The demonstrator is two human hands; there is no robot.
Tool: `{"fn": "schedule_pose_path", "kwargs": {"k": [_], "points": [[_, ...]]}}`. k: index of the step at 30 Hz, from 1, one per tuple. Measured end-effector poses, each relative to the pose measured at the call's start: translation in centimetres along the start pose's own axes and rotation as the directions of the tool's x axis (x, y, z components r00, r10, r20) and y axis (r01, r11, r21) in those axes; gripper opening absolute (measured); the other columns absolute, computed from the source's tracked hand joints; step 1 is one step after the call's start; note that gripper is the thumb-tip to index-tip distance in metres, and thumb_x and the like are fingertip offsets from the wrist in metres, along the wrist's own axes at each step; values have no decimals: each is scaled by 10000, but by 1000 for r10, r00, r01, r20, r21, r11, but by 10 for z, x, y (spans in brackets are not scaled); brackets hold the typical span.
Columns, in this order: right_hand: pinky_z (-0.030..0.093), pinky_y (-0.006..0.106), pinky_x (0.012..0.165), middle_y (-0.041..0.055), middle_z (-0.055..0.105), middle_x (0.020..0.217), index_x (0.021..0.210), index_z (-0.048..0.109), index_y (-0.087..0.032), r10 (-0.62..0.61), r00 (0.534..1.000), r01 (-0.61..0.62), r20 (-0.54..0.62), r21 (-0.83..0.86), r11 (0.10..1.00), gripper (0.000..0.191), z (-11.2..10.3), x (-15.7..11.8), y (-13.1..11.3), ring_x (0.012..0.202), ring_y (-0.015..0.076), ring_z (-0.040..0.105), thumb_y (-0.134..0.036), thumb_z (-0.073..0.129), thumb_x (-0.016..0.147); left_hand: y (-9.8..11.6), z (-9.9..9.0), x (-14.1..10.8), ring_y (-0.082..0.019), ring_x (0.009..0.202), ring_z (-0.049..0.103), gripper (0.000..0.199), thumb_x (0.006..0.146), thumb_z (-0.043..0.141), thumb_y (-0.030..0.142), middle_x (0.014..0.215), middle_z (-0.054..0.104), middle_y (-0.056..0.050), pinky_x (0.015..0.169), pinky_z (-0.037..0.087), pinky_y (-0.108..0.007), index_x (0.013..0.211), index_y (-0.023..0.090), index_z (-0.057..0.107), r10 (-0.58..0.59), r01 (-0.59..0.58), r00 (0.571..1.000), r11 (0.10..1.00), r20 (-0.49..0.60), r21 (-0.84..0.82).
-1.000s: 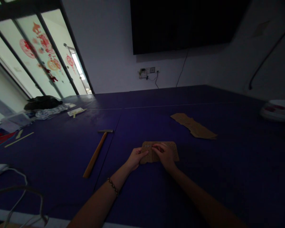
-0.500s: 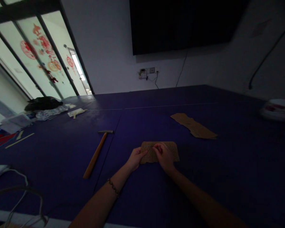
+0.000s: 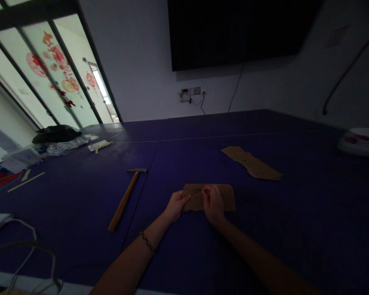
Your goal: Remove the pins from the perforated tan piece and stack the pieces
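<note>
Brown sheet [image 3: 197,200], long axis sideways, seemingly patterned

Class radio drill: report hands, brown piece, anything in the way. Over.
Left hand gripping brown piece at left end. Right hand pinched over it, contents unclear. Hammer, brown strip lie apart; nothing seen blocking.

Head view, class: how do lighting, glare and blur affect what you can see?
Head view: dim overall, brightest through the glass door; head view: pale sheen on the table, far left; head view: white item at right blurred; head view: brown sheet too dark for fine detail.
</note>
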State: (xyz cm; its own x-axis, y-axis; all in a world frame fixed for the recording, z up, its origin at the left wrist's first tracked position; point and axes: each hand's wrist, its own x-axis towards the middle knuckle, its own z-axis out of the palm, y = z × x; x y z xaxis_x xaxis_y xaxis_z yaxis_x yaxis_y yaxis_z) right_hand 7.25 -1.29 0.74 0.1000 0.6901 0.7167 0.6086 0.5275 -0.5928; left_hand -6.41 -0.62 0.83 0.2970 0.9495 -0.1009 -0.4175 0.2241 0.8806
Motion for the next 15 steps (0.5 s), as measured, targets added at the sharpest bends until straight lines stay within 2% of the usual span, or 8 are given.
{"fn": "schedule_pose_path", "kwargs": {"k": [2,5,9,12,15], "points": [[399,325,617,35,461,724,772,457,-208,-15,999,16,-32,15,1000,118,0,-2,1,673,188,478,-210,355,831,0,0,0,-173,684,614,308,584,705,296,746,672,-80,682,444,-285,808,95,638,-2,2,1000,1000,6,9],[397,328,593,27,443,686,761,442,-216,-35,997,38,-66,46,998,94,-1,-4,4,639,188,455,-217,371,823,-1,-2,2,-176,674,617,308,584,705,284,753,672,-83,667,448,-284,815,93,634,10,-10,999,1000,-52,-5],[407,320,570,22,438,664,721,426,-217,-29,998,35,-53,120,992,86,-1,-6,4,625,181,457,-251,414,800,-1,-5,5,-176,633,619,321,576,706,280,741,674,-88,643,454,-284,824,91,629,8,-12,995,999,-95,-45],[424,304,555,30,464,705,756,403,-208,64,996,-54,-55,179,982,105,1,-5,5,612,160,475,-264,355,830,-1,-5,5,-175,639,619,325,571,710,278,741,676,-92,653,455,-285,821,84,634,-11,9,997,999,-71,-32],[402,244,440,4,465,659,817,373,-202,202,977,-182,-63,231,956,121,4,-2,11,498,124,454,-261,277,860,0,-3,3,-169,646,618,317,570,712,278,751,677,-91,662,453,-281,809,83,643,-35,35,998,999,-54,-12]]}}
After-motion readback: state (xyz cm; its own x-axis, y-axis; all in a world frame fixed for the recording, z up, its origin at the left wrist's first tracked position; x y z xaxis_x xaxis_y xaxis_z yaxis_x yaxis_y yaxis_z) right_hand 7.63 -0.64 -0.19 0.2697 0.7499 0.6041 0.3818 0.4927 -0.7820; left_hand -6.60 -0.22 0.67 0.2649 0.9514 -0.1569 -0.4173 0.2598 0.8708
